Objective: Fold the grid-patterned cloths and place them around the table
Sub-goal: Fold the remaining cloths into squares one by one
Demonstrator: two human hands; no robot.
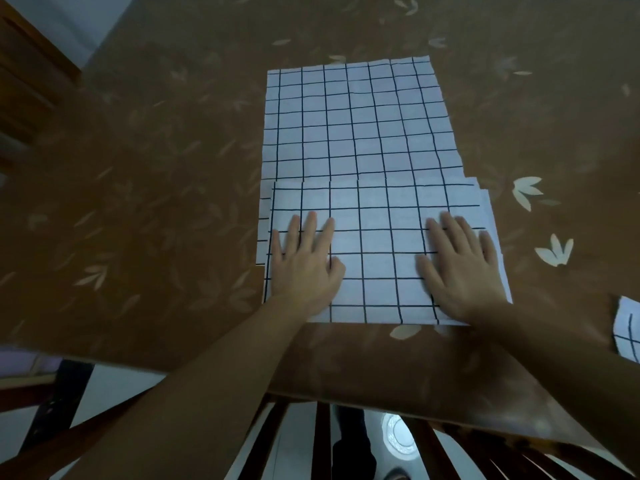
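Left grip: the left hand [304, 265] lies flat, palm down, fingers spread — released, grasping nothing, just pressing on the folded flap near its left edge.
Right grip: the right hand [462, 268] is the same, flat and splayed on the flap's right side, holding nothing.
Cloth: the white cloth [360, 123] with dark grid lines lies on the surface in front of the person; its near end is turned back over itself, and both hands rest on that doubled part.
Fold: the flap's far edge runs straight across about two thirds of the way down the cloth, and the lower layer peeks out a little on the left and right.
Second cloth: another gridded cloth [628, 336] shows only as a corner at the right border, well apart from the first.
Surface: brown surface [156, 202] with a pale leaf pattern, its near edge cutting across below the forearms.
Below: dark chair slats [322, 441] — and light floor under the edge.
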